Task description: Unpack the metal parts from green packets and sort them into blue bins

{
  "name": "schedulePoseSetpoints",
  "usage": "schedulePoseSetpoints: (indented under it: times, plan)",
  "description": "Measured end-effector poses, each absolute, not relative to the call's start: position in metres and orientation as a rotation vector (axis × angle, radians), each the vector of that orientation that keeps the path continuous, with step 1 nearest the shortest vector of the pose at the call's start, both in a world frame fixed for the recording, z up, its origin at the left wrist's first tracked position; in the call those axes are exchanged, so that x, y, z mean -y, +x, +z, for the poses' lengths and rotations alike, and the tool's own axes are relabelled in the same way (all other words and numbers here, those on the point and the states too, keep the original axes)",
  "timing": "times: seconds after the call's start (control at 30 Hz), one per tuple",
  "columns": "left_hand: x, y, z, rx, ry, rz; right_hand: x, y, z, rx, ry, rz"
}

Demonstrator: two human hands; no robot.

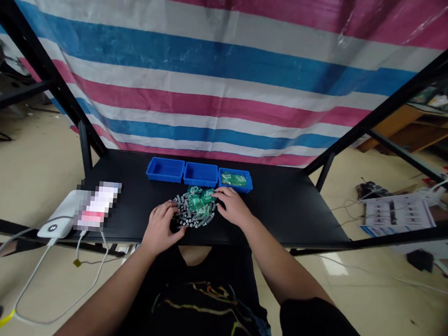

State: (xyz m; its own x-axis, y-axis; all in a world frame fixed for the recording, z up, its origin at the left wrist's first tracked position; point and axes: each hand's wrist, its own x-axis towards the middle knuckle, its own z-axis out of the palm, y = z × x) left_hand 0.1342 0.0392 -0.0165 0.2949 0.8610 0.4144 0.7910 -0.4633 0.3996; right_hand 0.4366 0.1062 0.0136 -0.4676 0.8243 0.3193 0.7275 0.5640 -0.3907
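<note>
On the black table is a pile of small grey cylindrical pieces [192,221], too small to make out exactly. Clear-and-green packets [199,201] lie on its upper right part. My left hand [160,226] curves around the left edge of the pile, thumb and fingers apart, fingertips at the grey pieces. Reaching in from the right, my right hand [231,205] has its fingers stretched out and apart at the edge of the green packets. No piece shows in its grasp. Just behind it, a blue bin [250,185] contains similar green packets [233,179].
Two more blue bins [164,177] stand in the same row, left of the filled one. A white power bank [63,211] and a blurred-out phone [101,204] with cables occupy the table's left end. Black frame posts [85,148] and a striped sheet [214,104] bound the back.
</note>
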Motion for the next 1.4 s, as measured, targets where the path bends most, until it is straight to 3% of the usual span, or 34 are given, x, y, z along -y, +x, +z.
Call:
schedulePoseSetpoints:
  times: [0.33,0.6,0.7,1.0,1.4]
  plan:
    - [-0.039,0.134,-0.017,-1.564,2.44,0.895,-0.12,0.423,-0.004,2.196,-1.183,0.228]
    - [-0.04,0.133,-0.022,-1.563,2.453,0.911,-0.148,0.445,0.003,1.409,-1.304,0.649]
    - [-0.04,0.132,-0.023,-1.561,2.447,0.913,-0.165,0.467,0.007,1.275,-1.333,0.639]
    - [-0.041,0.133,-0.023,-1.568,2.441,0.926,-0.191,0.489,0.021,1.943,-1.599,0.248]
    - [-0.04,0.132,-0.023,-1.573,2.43,0.928,-0.185,0.469,0.026,2.095,-1.631,-0.048]
